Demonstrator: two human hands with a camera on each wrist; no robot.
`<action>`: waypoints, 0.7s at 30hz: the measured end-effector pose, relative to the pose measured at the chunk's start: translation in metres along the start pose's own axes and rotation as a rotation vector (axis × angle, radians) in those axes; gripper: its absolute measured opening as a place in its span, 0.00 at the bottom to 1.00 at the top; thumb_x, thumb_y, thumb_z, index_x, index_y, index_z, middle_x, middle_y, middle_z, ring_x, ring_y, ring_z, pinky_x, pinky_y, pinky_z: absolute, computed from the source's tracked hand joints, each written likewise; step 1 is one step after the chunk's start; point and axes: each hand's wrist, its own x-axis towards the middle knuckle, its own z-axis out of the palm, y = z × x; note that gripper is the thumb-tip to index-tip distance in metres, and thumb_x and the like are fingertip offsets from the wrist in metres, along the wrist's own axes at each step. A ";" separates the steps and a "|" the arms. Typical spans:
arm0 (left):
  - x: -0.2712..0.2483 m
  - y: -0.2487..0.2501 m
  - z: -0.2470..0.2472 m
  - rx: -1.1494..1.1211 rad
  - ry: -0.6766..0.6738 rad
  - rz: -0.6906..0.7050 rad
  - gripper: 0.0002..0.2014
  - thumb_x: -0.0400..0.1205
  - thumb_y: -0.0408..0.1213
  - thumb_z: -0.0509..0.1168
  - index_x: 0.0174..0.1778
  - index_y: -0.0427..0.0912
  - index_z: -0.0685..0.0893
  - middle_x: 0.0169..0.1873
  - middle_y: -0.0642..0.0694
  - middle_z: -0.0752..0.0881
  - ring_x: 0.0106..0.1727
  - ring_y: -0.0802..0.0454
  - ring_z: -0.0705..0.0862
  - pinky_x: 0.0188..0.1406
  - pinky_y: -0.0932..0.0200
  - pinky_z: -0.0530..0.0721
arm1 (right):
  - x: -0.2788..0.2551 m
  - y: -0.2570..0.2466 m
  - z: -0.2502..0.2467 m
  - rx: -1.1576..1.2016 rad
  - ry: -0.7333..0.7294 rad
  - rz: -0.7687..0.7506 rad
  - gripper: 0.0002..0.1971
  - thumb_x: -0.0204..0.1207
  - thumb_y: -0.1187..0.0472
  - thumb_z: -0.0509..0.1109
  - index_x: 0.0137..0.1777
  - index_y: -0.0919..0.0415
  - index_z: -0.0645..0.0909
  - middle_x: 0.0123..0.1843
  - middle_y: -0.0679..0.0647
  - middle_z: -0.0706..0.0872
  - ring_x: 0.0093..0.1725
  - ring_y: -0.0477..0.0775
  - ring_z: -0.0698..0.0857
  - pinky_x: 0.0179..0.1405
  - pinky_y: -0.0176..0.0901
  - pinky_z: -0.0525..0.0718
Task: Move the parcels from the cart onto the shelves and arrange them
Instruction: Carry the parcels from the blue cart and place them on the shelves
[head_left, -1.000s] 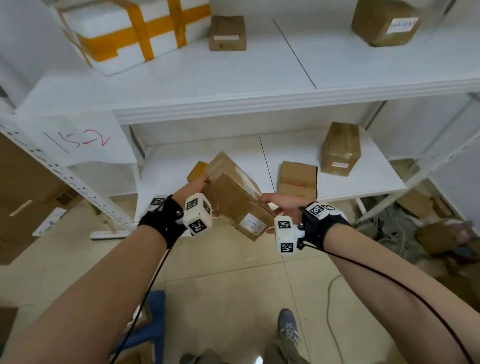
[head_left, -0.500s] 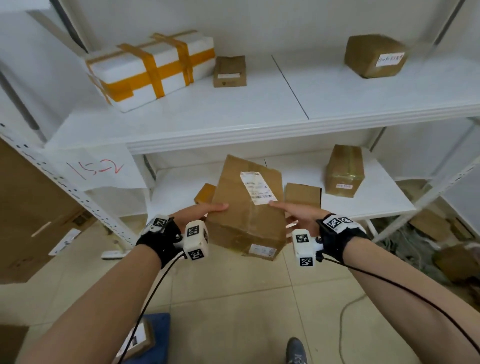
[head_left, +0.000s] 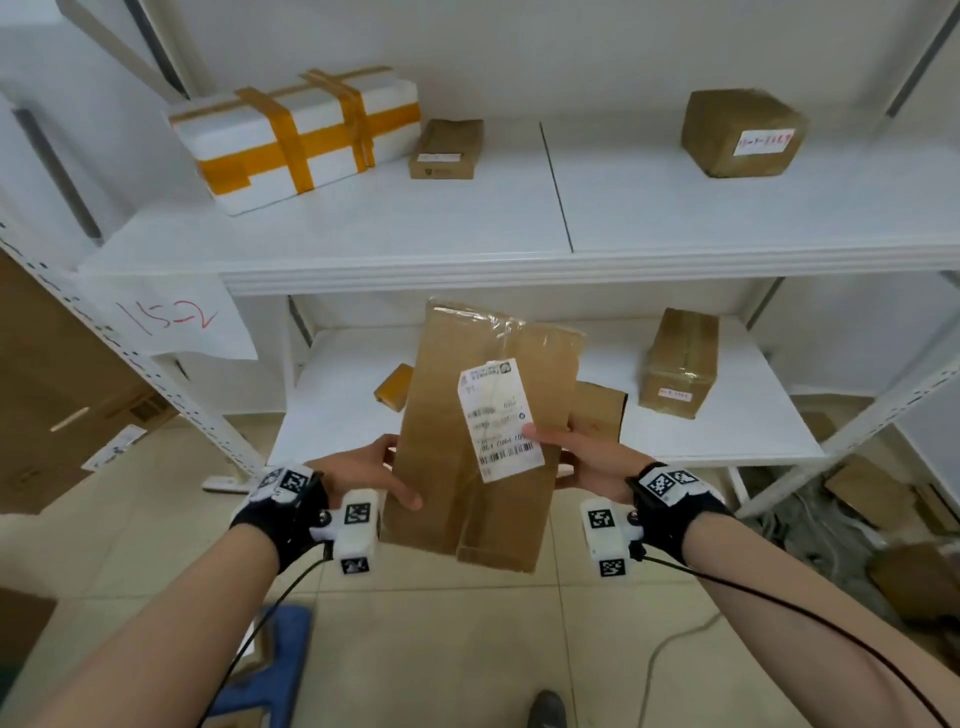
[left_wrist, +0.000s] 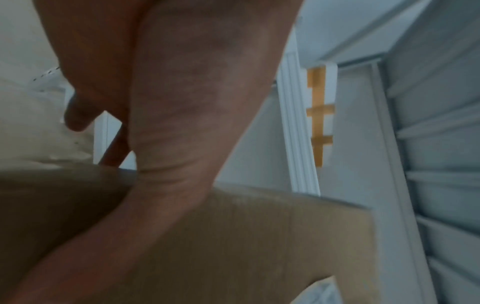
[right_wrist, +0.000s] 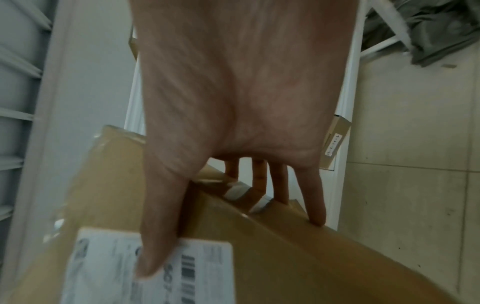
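I hold a flat brown cardboard parcel (head_left: 470, 431) with a white shipping label (head_left: 498, 415) in front of the white shelving. My left hand (head_left: 382, 475) grips its left edge, thumb on top. My right hand (head_left: 569, 454) grips its right edge, thumb on the label and fingers behind (right_wrist: 315, 205). The parcel (right_wrist: 259, 246) is tilted, its far end raised toward the upper shelf (head_left: 519, 260). The lower shelf (head_left: 727, 436) lies behind it. In the left wrist view the parcel (left_wrist: 259, 236) fills the lower part under my palm.
On the upper shelf sit a white foam box with orange tape (head_left: 296, 143), a small brown box (head_left: 447, 148) and a brown box with a label (head_left: 743, 132). The lower shelf bears a taped brown box (head_left: 680, 371) and two smaller parcels (head_left: 395, 387). Cardboard clutter (head_left: 883, 499) lies at right on the floor.
Both hands have lifted the parcel and turned it label side up, its far end now raised toward the upper shelf. My view has tilted upward.
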 end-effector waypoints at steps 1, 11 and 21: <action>0.001 0.002 0.010 -0.004 0.030 0.006 0.49 0.62 0.33 0.84 0.76 0.52 0.65 0.67 0.51 0.79 0.64 0.50 0.80 0.50 0.59 0.82 | -0.002 0.000 -0.008 0.001 -0.029 -0.007 0.37 0.74 0.58 0.81 0.79 0.51 0.67 0.67 0.55 0.89 0.64 0.57 0.89 0.58 0.61 0.89; -0.004 0.042 0.055 -0.325 0.260 0.409 0.43 0.66 0.28 0.82 0.75 0.50 0.71 0.62 0.51 0.86 0.64 0.54 0.84 0.51 0.63 0.87 | -0.015 -0.007 -0.037 -0.172 0.015 -0.295 0.51 0.59 0.72 0.88 0.79 0.52 0.64 0.75 0.60 0.79 0.74 0.63 0.81 0.63 0.64 0.87; -0.014 0.067 0.044 -0.213 0.422 0.586 0.49 0.58 0.35 0.87 0.74 0.49 0.71 0.61 0.52 0.87 0.63 0.55 0.85 0.56 0.56 0.88 | -0.050 -0.024 -0.037 -0.307 0.140 -0.491 0.51 0.61 0.71 0.87 0.78 0.47 0.60 0.74 0.55 0.76 0.75 0.53 0.77 0.68 0.54 0.85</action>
